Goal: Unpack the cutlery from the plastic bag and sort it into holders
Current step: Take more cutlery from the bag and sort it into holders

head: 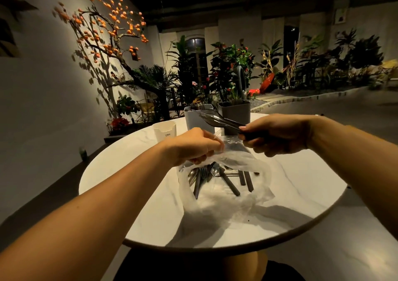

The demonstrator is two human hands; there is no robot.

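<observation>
Here the left hand (193, 146) pinches the rim of the thin clear plastic bag (226, 190) lying on the round white marble-look table (112, 173), while the right hand (277, 136) curls around the dark handles of a small bunch of steel cutlery (215, 119), heads pointing at the white square holder (195, 118) and grey square holder (234, 111). More dark-handled spoons and forks (206, 175) remain inside the bag. The cutlery looks stiff, fairly light and slippery, best gripped by the handles; the bag is limp.
</observation>
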